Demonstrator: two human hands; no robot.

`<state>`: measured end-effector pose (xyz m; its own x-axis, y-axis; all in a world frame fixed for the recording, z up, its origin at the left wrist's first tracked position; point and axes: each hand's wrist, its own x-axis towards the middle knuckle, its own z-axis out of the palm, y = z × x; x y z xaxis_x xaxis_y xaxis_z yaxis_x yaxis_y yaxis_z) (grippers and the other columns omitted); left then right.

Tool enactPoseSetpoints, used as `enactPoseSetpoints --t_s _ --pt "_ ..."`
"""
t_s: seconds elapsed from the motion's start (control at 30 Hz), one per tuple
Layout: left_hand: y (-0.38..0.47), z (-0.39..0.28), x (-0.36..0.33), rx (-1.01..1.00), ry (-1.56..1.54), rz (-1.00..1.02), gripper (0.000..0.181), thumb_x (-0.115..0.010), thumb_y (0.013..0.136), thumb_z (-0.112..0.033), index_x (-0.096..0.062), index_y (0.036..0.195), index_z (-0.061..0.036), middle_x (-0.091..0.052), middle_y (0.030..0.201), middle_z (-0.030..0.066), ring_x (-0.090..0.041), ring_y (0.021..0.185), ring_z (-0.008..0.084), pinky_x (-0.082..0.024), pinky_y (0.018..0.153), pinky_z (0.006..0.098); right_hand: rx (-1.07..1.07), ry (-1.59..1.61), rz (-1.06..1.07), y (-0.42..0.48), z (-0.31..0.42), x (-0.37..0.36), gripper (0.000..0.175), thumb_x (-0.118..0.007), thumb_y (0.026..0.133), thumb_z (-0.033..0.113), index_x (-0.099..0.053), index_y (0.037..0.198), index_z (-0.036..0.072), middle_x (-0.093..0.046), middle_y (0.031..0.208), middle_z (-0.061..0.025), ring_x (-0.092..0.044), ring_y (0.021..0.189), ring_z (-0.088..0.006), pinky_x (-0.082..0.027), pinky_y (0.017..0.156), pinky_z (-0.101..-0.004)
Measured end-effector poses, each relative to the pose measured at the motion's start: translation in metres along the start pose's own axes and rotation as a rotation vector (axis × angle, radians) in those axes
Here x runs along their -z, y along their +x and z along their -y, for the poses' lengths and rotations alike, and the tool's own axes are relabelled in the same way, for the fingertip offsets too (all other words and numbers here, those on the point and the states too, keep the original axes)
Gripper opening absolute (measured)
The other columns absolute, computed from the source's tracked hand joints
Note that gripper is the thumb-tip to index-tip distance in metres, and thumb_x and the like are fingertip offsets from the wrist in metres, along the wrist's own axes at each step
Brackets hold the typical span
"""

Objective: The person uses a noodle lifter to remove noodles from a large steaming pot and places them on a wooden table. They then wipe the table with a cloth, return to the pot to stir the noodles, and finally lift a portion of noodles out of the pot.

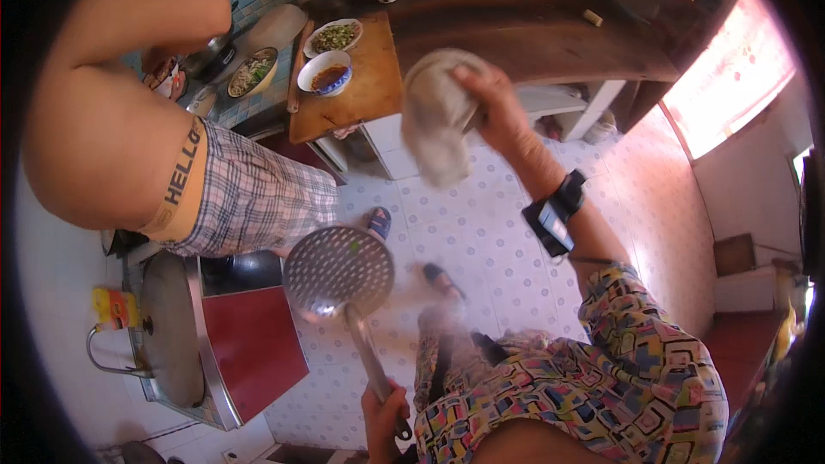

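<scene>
My left hand grips the handle of a perforated metal skimmer, its round head raised over the floor. A small green scrap clings to the skimmer's head. My right hand is closed on a crumpled beige cloth, which hangs blurred in the air in front of the worktop. A black strapped device sits on my right wrist. Past the cloth, a wooden cutting board carries a blue-and-white bowl of brown sauce and a plate of chopped green food.
At left a person in plaid shorts stands at the tiled counter, holding a bowl. A noodle bowl and rolling pin lie nearby. A large round lid tops the red-doored cabinet. A dark wooden worktop runs behind.
</scene>
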<state>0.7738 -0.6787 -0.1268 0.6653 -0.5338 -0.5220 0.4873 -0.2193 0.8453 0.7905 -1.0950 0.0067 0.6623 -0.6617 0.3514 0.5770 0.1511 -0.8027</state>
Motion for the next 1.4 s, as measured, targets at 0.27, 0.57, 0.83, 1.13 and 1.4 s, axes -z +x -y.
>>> enactPoseSetpoints --t_s 0.27,0.57,0.83,1.13,1.4 --pt "0.112 -0.116 -0.009 0.092 0.036 0.136 0.015 -0.060 0.076 -0.008 -0.047 0.083 -0.0046 -0.046 0.054 0.0024 -0.045 0.042 0.0114 -0.035 0.039 0.0239 -0.112 -1.220 -0.040 0.150 -0.080 0.081 0.038 -0.068 0.075 0.023 -0.058 0.105 0.002 -0.063 0.087 -0.0092 -0.059 0.076 -0.0148 -0.048 0.067 -0.0287" --pt "0.161 -0.199 -0.051 0.202 0.207 0.076 0.014 -0.058 0.077 -0.007 -0.046 0.083 -0.0040 -0.046 0.053 0.0041 -0.045 0.040 0.0130 -0.037 0.039 0.0256 -0.346 -1.814 -0.056 0.181 -0.201 0.158 0.063 -0.071 0.068 0.035 -0.046 0.123 0.018 -0.036 0.128 -0.0195 -0.032 0.117 -0.0440 -0.037 0.091 -0.0489" --pt "0.171 -0.186 -0.144 0.303 0.092 -0.079 0.015 -0.058 0.075 -0.004 -0.046 0.082 -0.0029 -0.048 0.052 0.0045 -0.047 0.040 0.0132 -0.035 0.038 0.0240 0.187 -1.102 -0.188 0.290 -0.162 0.280 0.038 -0.062 0.069 0.017 -0.057 0.105 0.006 -0.059 0.100 -0.0199 -0.056 0.092 -0.0363 -0.045 0.079 -0.0411" --pt "0.172 -0.205 -0.273 0.286 0.111 -0.300 0.011 -0.056 0.083 -0.014 -0.047 0.086 -0.0071 -0.047 0.050 0.0017 -0.035 0.031 0.0074 -0.026 0.028 0.0190 -0.289 -1.843 -0.012 0.438 -0.168 0.343 0.055 -0.051 0.081 0.047 -0.042 0.129 0.020 -0.041 0.132 -0.0093 -0.043 0.115 -0.0336 -0.038 0.092 -0.0472" --pt "0.197 -0.223 -0.304 0.257 0.146 -0.335 0.011 -0.054 0.081 -0.010 -0.045 0.084 -0.0056 -0.042 0.051 0.0019 -0.041 0.040 0.0105 -0.033 0.037 0.0243 -0.081 -1.814 0.567 0.292 -0.200 0.237 0.042 -0.059 0.075 0.022 -0.054 0.116 0.015 -0.047 0.117 -0.0101 -0.038 0.115 -0.0313 -0.030 0.096 -0.0510"
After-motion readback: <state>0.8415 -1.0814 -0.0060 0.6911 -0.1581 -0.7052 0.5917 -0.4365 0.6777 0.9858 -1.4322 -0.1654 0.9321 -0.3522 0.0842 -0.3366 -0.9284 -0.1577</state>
